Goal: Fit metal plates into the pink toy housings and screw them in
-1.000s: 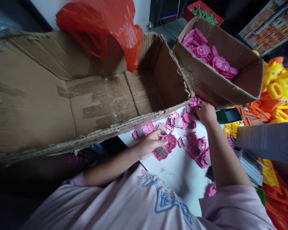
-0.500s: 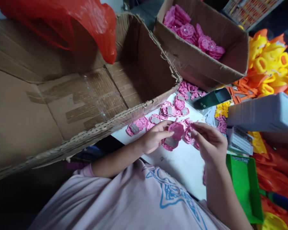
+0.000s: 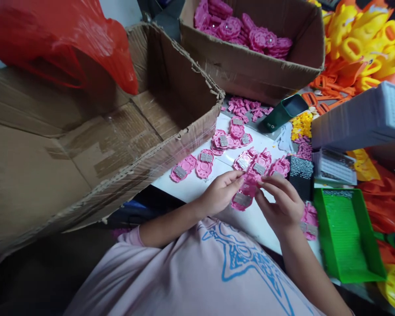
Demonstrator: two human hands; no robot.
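Between my hands is a pink plastic casing piece (image 3: 249, 188) with a grey metal plate at its lower end. My left hand (image 3: 221, 189) pinches its left side between thumb and fingers. On its upper right, my right hand (image 3: 281, 199) has thumb and fingertips closed at the edge; whether a smaller part is in them is too small to tell. Just beyond lie more pink casings (image 3: 260, 163) on the white work surface (image 3: 213, 188), several with grey plates. A black block (image 3: 301, 175) topped with small metal pieces stands right of them.
A large open cardboard box (image 3: 118, 145) with a red plastic bag (image 3: 95, 44) fills the left. Behind stands a cardboard box (image 3: 250, 72) of pink parts. At right are a dark green container (image 3: 283, 115), a green tray (image 3: 349, 237), a grey-white bin (image 3: 358, 118) and yellow toy parts (image 3: 362, 39).
The view has shifted, bringing the black block and more of the green tray into sight. My right hand has come closer to my left, and both now meet at the pink casing piece.
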